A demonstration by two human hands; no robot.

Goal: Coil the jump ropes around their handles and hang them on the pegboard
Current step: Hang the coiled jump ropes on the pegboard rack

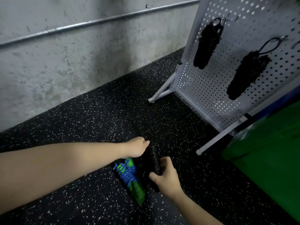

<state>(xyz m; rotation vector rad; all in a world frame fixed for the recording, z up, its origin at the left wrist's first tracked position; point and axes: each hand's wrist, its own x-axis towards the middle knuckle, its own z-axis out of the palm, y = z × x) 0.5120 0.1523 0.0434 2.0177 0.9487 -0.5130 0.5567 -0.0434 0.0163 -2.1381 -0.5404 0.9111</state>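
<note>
A black coiled jump rope [152, 161] lies on the speckled floor, and my right hand [165, 176] grips its lower part. My left hand [137, 149] is at the rope's top end, with its fingers hidden behind the wrist. Beside it on the left lies a green-handled jump rope [129, 177] wound with blue cord, touched by neither hand. On the white pegboard [215, 88] at the right hang two black coiled ropes, one [207, 44] higher up and one [248, 75] lower to the right.
A grey concrete wall with a metal pipe [97, 21] runs along the back. The pegboard's white frame foot [215, 140] reaches across the floor near my right hand. A green object [267, 148] stands at the right edge.
</note>
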